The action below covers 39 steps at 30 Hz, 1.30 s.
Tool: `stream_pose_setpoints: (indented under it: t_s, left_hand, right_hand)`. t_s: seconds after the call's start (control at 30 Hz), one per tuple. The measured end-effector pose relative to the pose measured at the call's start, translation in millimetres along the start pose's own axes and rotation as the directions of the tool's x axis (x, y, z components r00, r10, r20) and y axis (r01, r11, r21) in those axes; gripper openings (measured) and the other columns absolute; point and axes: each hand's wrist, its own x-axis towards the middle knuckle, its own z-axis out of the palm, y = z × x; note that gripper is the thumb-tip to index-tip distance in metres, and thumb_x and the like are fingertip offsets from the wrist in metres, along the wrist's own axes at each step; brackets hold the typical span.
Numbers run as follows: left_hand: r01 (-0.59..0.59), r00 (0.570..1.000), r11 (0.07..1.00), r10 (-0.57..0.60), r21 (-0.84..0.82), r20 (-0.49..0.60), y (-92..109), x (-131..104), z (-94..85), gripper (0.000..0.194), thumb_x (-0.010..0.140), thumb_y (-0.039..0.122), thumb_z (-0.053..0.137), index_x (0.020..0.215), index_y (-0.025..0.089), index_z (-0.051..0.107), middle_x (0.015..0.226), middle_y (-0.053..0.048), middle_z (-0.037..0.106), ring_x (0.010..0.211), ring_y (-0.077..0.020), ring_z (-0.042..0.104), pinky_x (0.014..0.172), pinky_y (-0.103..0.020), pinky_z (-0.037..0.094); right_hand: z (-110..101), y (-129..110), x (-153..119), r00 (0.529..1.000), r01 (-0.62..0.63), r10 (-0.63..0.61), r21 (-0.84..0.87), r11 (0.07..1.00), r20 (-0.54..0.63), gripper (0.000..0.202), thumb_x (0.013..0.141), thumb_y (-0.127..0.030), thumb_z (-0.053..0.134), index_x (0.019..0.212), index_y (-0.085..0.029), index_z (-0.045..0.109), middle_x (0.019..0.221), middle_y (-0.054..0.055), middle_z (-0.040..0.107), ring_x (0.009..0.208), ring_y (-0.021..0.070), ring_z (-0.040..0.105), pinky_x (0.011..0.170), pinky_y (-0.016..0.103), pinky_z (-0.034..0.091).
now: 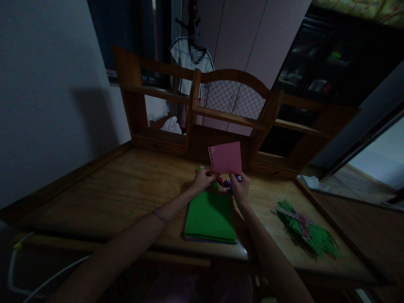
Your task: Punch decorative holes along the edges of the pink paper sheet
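Observation:
A pink sheet of paper [225, 156] is held up above the desk, with a row of punched holes down its left edge. My left hand [202, 179] pinches it at the lower left corner, fingers closed. At the lower right corner my right hand [240, 189] grips it between thumb and fingers. Just below and behind the hands sit several small round toys with eyes, among them a green one [215, 185] and a purple one [227, 182], partly covered by my hands. Nearer to me lies a stack of coloured sheets [210, 216], bright green on top.
On the right of the wooden desk [139, 181] rests a bundle of green strips [315, 235] with a pink patterned ribbon [303, 223]. A wooden shelf [227, 113] rises along the back edge. A white cable [59, 269] hangs at the front left.

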Motion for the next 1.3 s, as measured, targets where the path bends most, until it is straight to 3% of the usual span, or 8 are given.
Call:
stream_pose_setpoints:
  t_s: [0.97,1.3]
  left_hand:
    - [-0.012,1.0,1.0,0.012,0.028,-0.001,-1,1,0.2,0.03,0.077,0.038,0.065,0.093,0.012,0.071,0.074,-0.006,0.071,0.061,-0.0132,0.062,0.055,-0.021,0.046]
    - [-0.031,0.999,0.999,0.031,0.013,0.004,-4,2,-0.5,0.028,0.077,0.036,0.066,0.092,0.013,0.071,0.083,-0.007,0.072,0.062,-0.013,0.062,0.056,-0.022,0.046]
  right_hand:
    - [-2,6,1,0.999,0.024,-0.026,-0.047,0.999,-0.044,0.027,0.078,-0.039,0.054,0.068,-0.015,0.062,0.057,0.0,0.056,0.053,0.0143,0.05,0.053,0.024,0.036]
    - [0,14,3,0.998,0.009,-0.012,-0.042,0.999,-0.069,0.029,0.078,-0.04,0.055,0.072,-0.014,0.065,0.059,0.001,0.059,0.056,0.0156,0.053,0.054,0.025,0.036]
